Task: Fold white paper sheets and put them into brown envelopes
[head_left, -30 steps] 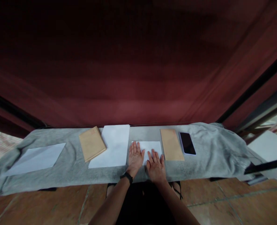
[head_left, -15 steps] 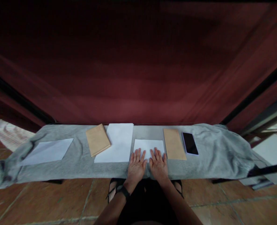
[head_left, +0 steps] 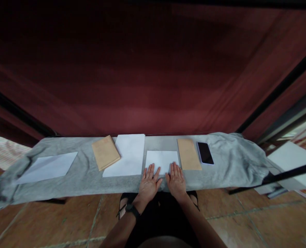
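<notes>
So the person's got both hands palm-down on the small white sheet of paper, which sits on a grey cloth right in front of them. The left hand has its fingertips over the near left part of the sheet, with the fingers slightly fanned and the thumb angled inward. The right hand pretty much mirrors it near the right corner, fingers a bit closer together. Both are laid out flat rather than gripping, with a gap between them. How hard they're pressing, can't tell. There's a faint line down the middle of the sheet, near its far edge.

There's a dark wristband on the left wrist, maybe a watch.

Just left of the small sheet is a stack of larger white paper, and a pile of brown envelopes sits tilted, overlapping its left side. Way further left, another white sheet lies at an angle on the cloth.

Over on the right, a single brown envelope is just beside the small sheet, then comes a smartphone, screen dark, in a pale purple case. Behind everything is a dark red backdrop, and the floor is brownish tile.
</notes>
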A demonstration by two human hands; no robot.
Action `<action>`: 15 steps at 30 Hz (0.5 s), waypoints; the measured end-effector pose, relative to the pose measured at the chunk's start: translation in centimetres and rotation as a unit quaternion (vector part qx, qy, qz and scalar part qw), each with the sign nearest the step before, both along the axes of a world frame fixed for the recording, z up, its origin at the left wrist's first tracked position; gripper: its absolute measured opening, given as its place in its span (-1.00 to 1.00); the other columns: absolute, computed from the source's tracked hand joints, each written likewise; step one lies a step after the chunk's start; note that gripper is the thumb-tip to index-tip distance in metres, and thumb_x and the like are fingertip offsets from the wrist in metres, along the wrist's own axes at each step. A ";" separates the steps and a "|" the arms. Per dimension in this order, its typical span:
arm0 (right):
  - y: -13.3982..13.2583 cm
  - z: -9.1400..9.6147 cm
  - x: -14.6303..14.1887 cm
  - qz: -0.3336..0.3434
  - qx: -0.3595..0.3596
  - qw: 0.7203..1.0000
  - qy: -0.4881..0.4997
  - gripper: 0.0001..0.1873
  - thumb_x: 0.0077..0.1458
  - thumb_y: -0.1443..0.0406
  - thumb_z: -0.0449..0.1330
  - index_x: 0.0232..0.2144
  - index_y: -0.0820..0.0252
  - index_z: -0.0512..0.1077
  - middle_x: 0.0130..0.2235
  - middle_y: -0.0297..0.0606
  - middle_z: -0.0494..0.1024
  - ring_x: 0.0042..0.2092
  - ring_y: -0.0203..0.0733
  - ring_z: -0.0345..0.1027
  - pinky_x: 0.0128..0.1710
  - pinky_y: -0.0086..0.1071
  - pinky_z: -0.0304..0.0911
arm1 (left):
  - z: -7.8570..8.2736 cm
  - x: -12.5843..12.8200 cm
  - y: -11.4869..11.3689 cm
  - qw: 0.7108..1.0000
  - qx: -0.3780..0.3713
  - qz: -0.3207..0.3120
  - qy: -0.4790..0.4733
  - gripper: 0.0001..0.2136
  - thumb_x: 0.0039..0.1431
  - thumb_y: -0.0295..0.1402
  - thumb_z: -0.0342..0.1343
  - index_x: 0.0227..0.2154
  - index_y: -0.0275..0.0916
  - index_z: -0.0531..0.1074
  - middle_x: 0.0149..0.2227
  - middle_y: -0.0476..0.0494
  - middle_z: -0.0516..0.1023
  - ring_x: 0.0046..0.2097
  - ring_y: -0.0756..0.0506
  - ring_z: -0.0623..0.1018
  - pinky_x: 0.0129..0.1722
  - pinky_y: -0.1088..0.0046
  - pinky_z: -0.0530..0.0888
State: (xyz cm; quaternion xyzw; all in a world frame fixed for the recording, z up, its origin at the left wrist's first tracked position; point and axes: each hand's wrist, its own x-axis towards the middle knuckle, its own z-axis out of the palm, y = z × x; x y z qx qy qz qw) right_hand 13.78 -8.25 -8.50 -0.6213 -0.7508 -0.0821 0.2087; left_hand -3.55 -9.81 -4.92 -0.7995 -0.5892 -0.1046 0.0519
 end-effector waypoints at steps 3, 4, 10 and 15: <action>-0.9 0.0 0.6 -0.010 0.003 1.000 0.006 -0.33 0.39 0.14 -0.11 0.39 0.45 -0.02 0.36 0.15 0.14 0.35 0.07 0.08 0.34 -0.05 -0.07 | 0.1 -0.1 -0.1 1.000 -0.001 -0.004 -0.006 -0.44 0.35 -0.08 -0.05 0.35 -0.08 0.14 0.39 -0.27 0.14 0.39 -0.26 0.15 0.35 0.02 0.13; -1.1 0.1 0.7 -0.015 0.001 1.000 0.010 -0.31 0.39 0.12 -0.11 0.39 0.45 -0.03 0.35 0.16 0.15 0.35 0.08 0.09 0.34 -0.04 -0.07 | 0.2 -0.1 -0.2 1.000 -0.002 -0.008 -0.009 -0.45 0.35 -0.07 -0.04 0.35 -0.06 0.14 0.39 -0.25 0.14 0.40 -0.27 0.15 0.35 0.01 0.13; -1.9 1.6 -0.9 0.041 -0.030 0.999 0.012 -0.45 0.41 0.17 -0.13 0.34 0.25 0.17 0.35 -0.08 0.22 0.35 -0.03 0.11 0.34 -0.10 -0.06 | 0.3 -0.3 -0.1 1.000 -0.007 -0.025 -0.005 -0.49 0.34 -0.15 0.00 0.33 0.07 0.17 0.41 -0.16 0.09 0.41 -0.30 0.11 0.34 -0.05 0.11; -2.4 1.7 -1.5 0.060 -0.050 0.997 0.008 -0.45 0.40 0.12 -0.08 0.32 0.23 0.21 0.36 -0.08 0.20 0.34 -0.03 0.11 0.33 -0.12 -0.03 | -0.2 -0.4 -0.1 1.000 0.000 -0.030 0.008 -0.48 0.33 -0.23 0.01 0.33 0.08 0.16 0.42 -0.15 0.07 0.41 -0.29 0.11 0.35 -0.04 0.10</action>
